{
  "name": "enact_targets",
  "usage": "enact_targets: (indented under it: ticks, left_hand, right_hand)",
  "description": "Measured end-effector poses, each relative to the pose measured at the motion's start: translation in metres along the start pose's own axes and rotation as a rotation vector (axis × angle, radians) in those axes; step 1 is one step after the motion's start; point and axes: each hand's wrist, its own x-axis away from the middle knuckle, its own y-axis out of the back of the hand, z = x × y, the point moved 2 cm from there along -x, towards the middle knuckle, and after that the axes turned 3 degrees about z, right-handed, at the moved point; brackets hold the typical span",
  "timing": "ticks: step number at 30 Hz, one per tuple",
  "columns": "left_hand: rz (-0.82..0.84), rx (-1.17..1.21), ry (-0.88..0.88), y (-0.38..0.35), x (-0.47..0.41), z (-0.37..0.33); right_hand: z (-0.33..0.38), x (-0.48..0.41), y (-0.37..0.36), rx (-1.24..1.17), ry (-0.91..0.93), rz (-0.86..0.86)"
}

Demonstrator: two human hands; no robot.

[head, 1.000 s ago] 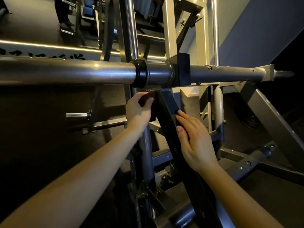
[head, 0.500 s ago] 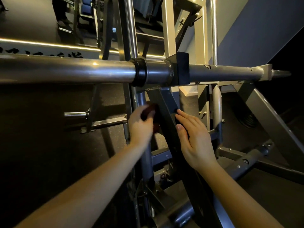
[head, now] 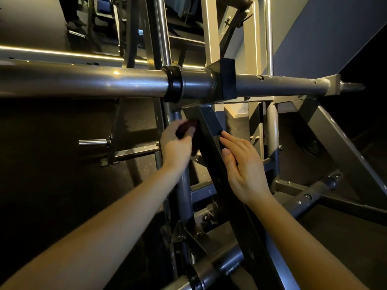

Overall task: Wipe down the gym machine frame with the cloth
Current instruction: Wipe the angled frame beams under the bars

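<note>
The left hand (head: 176,145) has its fingers (head: 177,125) curled round a dark, maroon-looking bunched cloth (head: 187,127). It presses the cloth against the left face of the slanted, square-section, dark-painted frame strut (head: 207,122), just below the strut's welded top joint. The right hand (head: 245,170) lies flat on the strut's opposite face, fingers straight and together, gripping nothing. Directly above runs a round, polished steel bar (head: 83,80) with a black collar (head: 173,83); a short chrome peg (head: 93,141) projects at left, and grey tubular members crowd behind and below, over a dark speckled floor (head: 52,185).
</note>
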Motion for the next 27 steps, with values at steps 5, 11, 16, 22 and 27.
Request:
enact_targets:
  ticks: [5, 11, 16, 22, 27]
  left_hand:
    - [0.216, -0.002, -0.064, -0.010, 0.135, 0.020]
    - [0.178, -0.007, -0.045, -0.009, 0.110, 0.013]
    - [0.003, -0.022, -0.042, -0.011, 0.067, 0.004]
    - [0.198, 0.010, -0.002, -0.024, 0.192, 0.024]
    - [0.054, 0.040, 0.041, -0.012, 0.080, -0.002]
  right_hand:
    - [-0.004, 0.007, 0.009, -0.086, -0.025, 0.033]
    - [-0.019, 0.066, 0.032, 0.080, -0.010, 0.156]
    - [-0.029, 0.086, 0.037, 0.131, 0.029, 0.198]
    - [-0.028, 0.084, 0.039, 0.075, -0.058, 0.252]
    - [-0.027, 0.094, 0.043, 0.019, -0.102, 0.268]
